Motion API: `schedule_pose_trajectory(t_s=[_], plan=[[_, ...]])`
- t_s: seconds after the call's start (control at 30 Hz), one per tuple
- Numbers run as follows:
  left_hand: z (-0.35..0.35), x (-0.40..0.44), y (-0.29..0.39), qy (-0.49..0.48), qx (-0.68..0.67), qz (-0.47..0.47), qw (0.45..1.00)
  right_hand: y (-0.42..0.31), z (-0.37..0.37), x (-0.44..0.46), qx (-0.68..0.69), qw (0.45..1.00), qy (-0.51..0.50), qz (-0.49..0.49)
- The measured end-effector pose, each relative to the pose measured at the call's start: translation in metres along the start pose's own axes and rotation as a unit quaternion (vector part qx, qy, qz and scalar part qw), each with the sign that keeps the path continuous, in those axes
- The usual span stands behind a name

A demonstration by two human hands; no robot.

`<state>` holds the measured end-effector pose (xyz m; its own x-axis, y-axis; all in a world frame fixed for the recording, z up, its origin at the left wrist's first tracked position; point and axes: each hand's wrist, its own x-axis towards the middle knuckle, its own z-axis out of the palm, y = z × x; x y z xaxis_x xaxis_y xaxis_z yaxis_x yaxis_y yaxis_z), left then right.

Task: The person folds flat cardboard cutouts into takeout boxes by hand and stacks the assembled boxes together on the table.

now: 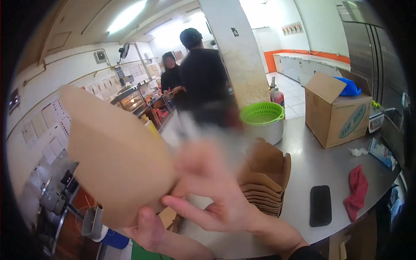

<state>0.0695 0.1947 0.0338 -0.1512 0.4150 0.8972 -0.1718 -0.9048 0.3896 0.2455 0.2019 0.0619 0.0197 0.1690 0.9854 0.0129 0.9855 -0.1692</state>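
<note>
A brown cardboard piece, partly folded, is held up at the left in front of the camera. Its lower edge is gripped by my left hand, whose thumb shows on the near side while the other fingers are hidden behind the card. At the card's right edge is my right hand, blurred by motion, its thumb and fingers closed near the edge. A stack of folded brown cardboard trays stands on the metal table just behind my right forearm.
On the table are a black phone, a red cloth, a large cardboard box with blue plastic, and a white tub with a green basket. Two people in dark clothes stand beyond, beside a pillar.
</note>
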Motion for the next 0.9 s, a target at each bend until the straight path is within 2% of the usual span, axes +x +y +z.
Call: schedule_pose_trajectory(t_s=[0.07,0.1,0.17,0.2,0.23,0.3,0.37,0.4,0.47,0.53,0.57,0.67,0.77,0.83,0.9], plan=[[-0.013,-0.006,-0.01,0.022,-0.047,0.066,0.996,0.003,0.001,0.001,0.012,1.0,0.005,0.007],[-0.019,-0.011,-0.009,0.019,-0.044,0.06,0.997,0.004,0.002,-0.001,0.023,1.0,0.005,0.01],[-0.029,-0.015,-0.006,0.038,-0.054,-0.015,0.998,0.009,0.006,-0.006,0.032,0.999,0.001,0.018],[-0.036,-0.014,-0.002,0.036,-0.053,-0.018,0.998,0.011,0.007,-0.008,0.042,0.999,-0.007,0.021],[-0.043,-0.009,0.004,0.067,-0.015,-0.063,0.996,0.009,0.006,-0.008,0.042,0.999,-0.006,0.022],[-0.043,-0.005,0.007,0.1,0.029,-0.106,0.989,0.005,0.008,-0.006,0.161,0.978,-0.036,0.126],[-0.036,-0.002,-0.003,0.117,0.037,-0.012,0.992,0.009,0.0,-0.005,0.13,0.982,-0.054,0.123],[-0.033,0.0,-0.007,0.049,0.041,-0.019,0.998,0.011,-0.004,-0.004,0.126,0.98,-0.05,0.146],[-0.018,0.004,-0.004,0.01,0.063,-0.017,0.998,0.014,-0.011,-0.002,0.143,0.964,-0.026,0.221],[0.017,0.011,-0.002,-0.086,0.128,-0.043,0.987,0.011,-0.014,0.001,0.173,0.947,0.033,0.27],[0.022,0.017,-0.005,-0.101,0.139,-0.051,0.984,0.007,-0.014,0.004,0.151,0.944,0.059,0.286],[0.024,0.03,-0.013,-0.17,0.194,-0.024,0.966,0.004,-0.021,-0.001,0.118,0.953,0.055,0.274],[0.016,0.031,-0.02,-0.224,0.221,-0.018,0.949,0.009,-0.024,-0.007,0.028,0.968,0.036,0.245],[0.013,0.029,-0.026,-0.235,0.21,-0.025,0.949,0.009,-0.013,0.002,0.017,0.948,0.131,0.288],[0.01,0.026,-0.033,-0.244,0.187,-0.029,0.951,0.016,-0.012,0.005,-0.008,0.951,0.147,0.27]])
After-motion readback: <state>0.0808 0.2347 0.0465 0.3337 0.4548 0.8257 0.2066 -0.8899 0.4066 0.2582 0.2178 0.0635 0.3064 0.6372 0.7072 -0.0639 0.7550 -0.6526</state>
